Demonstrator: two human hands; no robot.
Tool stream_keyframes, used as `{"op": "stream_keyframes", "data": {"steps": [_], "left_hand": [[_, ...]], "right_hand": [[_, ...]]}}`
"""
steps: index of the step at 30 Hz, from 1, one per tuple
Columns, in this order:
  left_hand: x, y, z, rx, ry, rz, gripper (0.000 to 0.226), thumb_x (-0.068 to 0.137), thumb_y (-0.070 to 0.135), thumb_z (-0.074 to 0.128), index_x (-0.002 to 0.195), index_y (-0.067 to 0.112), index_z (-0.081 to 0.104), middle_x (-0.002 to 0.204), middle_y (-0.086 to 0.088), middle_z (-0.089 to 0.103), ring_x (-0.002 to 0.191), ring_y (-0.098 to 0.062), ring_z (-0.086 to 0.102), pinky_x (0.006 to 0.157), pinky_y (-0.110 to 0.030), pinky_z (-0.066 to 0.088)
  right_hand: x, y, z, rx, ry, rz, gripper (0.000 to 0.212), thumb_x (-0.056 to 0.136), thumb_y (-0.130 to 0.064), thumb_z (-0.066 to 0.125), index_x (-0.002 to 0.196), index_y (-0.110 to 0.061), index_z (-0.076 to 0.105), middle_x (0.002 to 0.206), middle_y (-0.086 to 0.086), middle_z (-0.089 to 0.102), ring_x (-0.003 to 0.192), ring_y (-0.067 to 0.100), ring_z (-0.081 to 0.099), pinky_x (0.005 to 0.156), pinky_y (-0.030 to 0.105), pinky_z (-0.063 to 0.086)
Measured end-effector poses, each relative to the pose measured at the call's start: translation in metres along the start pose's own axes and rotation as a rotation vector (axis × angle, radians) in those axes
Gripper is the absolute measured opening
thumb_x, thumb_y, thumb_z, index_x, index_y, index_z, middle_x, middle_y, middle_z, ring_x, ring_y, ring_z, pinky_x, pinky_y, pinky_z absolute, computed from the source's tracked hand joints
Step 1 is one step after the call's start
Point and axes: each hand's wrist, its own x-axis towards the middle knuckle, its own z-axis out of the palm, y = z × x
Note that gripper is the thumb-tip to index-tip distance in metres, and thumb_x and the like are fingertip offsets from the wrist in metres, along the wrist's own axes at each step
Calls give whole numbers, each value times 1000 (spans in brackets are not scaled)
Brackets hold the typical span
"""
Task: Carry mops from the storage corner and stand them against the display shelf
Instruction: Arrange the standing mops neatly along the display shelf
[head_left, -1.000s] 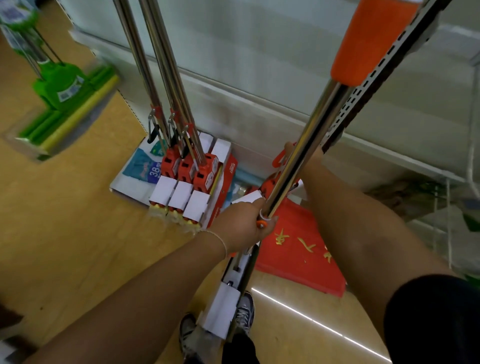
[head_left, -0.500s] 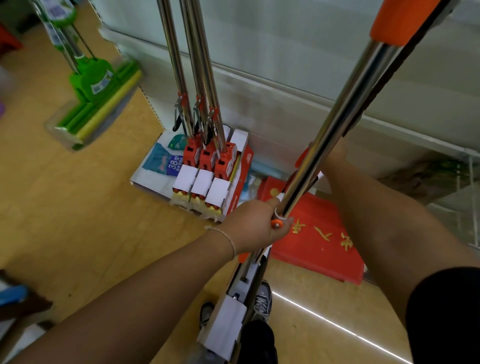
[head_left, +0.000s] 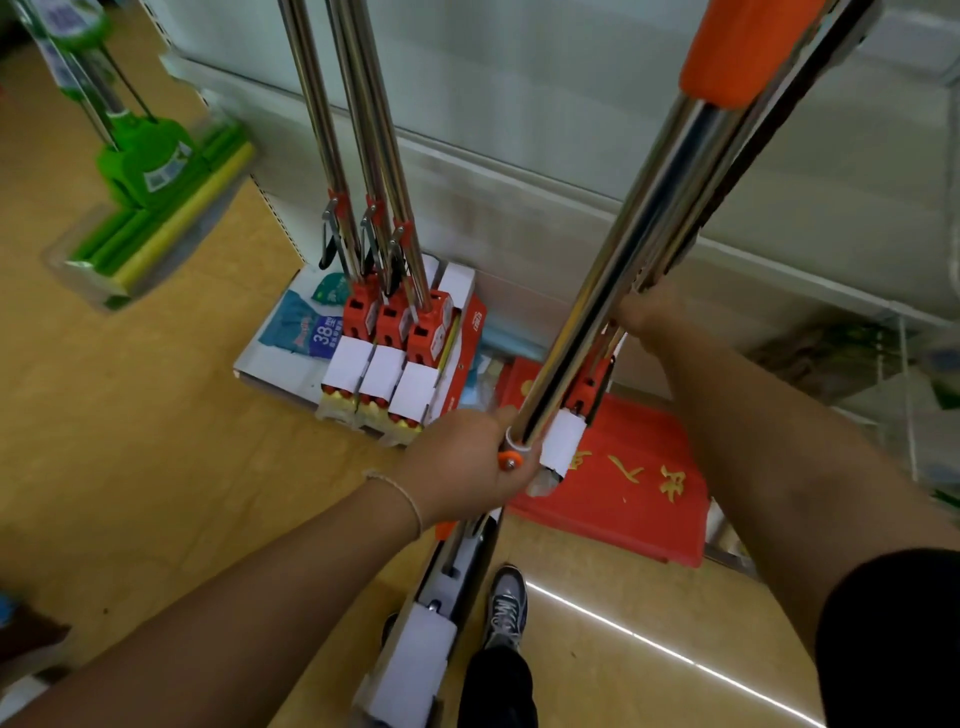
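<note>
Clenched the left fingers (head_left: 521, 470) round the chrome shaft of the carried mop (head_left: 613, 270), low down by its orange collar, with that mop's head hanging close above the floor beside a shoe (head_left: 506, 603). Could not make out the right fingers, hidden behind the poles. Saw only the back of the right hand (head_left: 644, 317), up against the shaft of a second mop (head_left: 566, 439).

Against a second earlier, found the second mop's red head and white sleeve brought out from behind the left hand (head_left: 462, 462). Found it lower now, over the red mat (head_left: 623, 499) and just right of the three mops (head_left: 389, 332) already standing against the display shelf (head_left: 519, 156). Found those three nearer the middle of the view too, so probably stepped or leaned in toward the shelf.

Judged the carrying as good as done and the setting-down begun: second mop into the row first, then the one in the left hand. Noted a risk of a pole sliding sideways along the smooth shelf face, given the mat and a flat carton (head_left: 280, 358) under the heads. Left the green mop (head_left: 150, 166) well apart on the left.
</note>
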Motion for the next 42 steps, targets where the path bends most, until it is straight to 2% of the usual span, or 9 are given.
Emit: {"op": "stream_keyframes", "data": {"steps": [5,8,12,17,22,25,30,35,42], "left_hand": [[24,-1,-2,-1,22,-1,23,97,40,51,78,31,41,52,9,40,47,-4,40,47,-23,30],[38,4,4,-27,34,8,32,98,38,52,72,36,34,51,9,41,47,-4,41,47,-19,29],[59,7,16,-43,67,5,16,98,40,50,93,25,48,53,9,44,49,-3,44,47,-20,33],[87,7,25,-38,99,-37,26,97,41,50,105,17,54,55,9,45,51,-2,45,48,-25,38],[109,9,27,-67,104,-75,31,97,43,49,117,20,54,62,5,57,58,-10,57,57,-31,52],[120,10,29,-73,131,-86,31,97,43,49,117,19,55,61,7,54,56,-5,54,51,-26,45],[133,5,32,-71,151,-104,18,97,43,50,95,25,50,60,12,47,55,0,46,50,-16,32],[140,1,32,-55,174,-92,23,97,44,49,97,22,51,60,13,46,54,-1,44,49,-17,31],[147,-4,32,-65,195,-56,26,97,46,49,103,21,54,65,14,49,56,2,44,50,-12,29]], "right_hand": [[3,20,-26,-81,-139,55,13,67,-7,73,75,-12,65,85,10,64,86,30,66,69,39,57],[4,21,-37,-110,-266,-10,11,71,-1,67,74,-12,65,94,17,67,99,36,66,84,50,58],[2,8,-37,-76,-443,-36,22,84,10,61,103,-2,65,116,21,64,109,33,61,100,50,50],[29,3,-29,29,-506,62,28,79,14,63,96,-8,70,120,18,66,114,35,61,104,48,49],[46,-9,-33,51,-499,5,31,81,17,59,85,-12,67,110,15,66,110,32,61,99,43,51],[56,-16,-39,33,-472,-66,34,81,16,59,80,-17,66,98,4,65,104,25,60,88,35,50],[71,-13,-41,149,-274,-170,30,85,15,59,106,-4,69,104,7,65,92,18,60,59,11,50],[84,-2,-36,171,-202,-151,35,86,6,64,114,-15,65,111,8,68,106,24,66,90,40,57],[84,-6,-30,55,-34,-197,21,89,-5,69,106,-17,71,104,4,71,97,23,69,92,41,58]]}}
